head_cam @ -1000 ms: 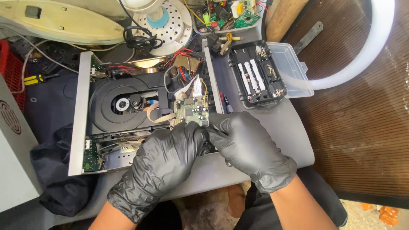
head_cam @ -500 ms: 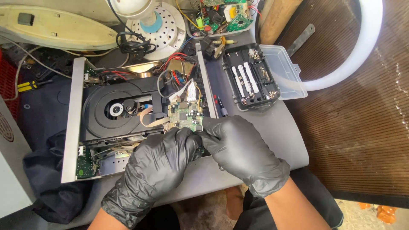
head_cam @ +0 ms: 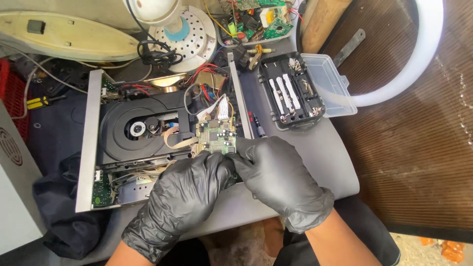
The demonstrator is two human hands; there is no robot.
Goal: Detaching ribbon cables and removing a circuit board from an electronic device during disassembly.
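Both my hands wear black gloves and meet over an opened disc player (head_cam: 88,148) with a silver frame. A small green circuit board (head_cam: 216,137) stands tilted at the player's right side, still tied to white ribbon wires. My left hand (head_cam: 185,199) pinches the board's lower left edge. Fingers of my right hand (head_cam: 276,177) close on its lower right corner. The black round disc tray (head_cam: 133,129) lies to the left of the board.
A black tool case (head_cam: 290,93) with a clear lid lies open at the right on a grey table. More circuit boards (head_cam: 258,17), a white round fan part (head_cam: 185,37) and tangled cables sit behind. A dark cloth (head_cam: 64,216) lies at the left.
The view has shifted slightly, so everything sits a little further right in frame. My hands keep their grip on the board, which stays in much the same place.
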